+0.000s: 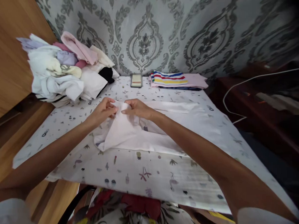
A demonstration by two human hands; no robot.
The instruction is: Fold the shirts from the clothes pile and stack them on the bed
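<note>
A white garment [150, 140] lies spread across the printed cloth, with small dark striped patches on it. Its kind is hard to tell. My left hand [104, 110] is closed on the left edge of its raised part, thumb and fingers pinching the fabric. Close beside it, my right hand [137, 109] pinches the same lifted bit of white fabric between thumb and fingers. The rest of the garment stretches flat to the right, partly hidden under my right forearm.
A heap of crumpled clothes [62, 69] stands at the back left. Folded clothes [177, 80], with a striped piece on top, lie at the back right. Between them is a small framed square [136, 80]. A white cable [227, 89] hangs over dark furniture on the right.
</note>
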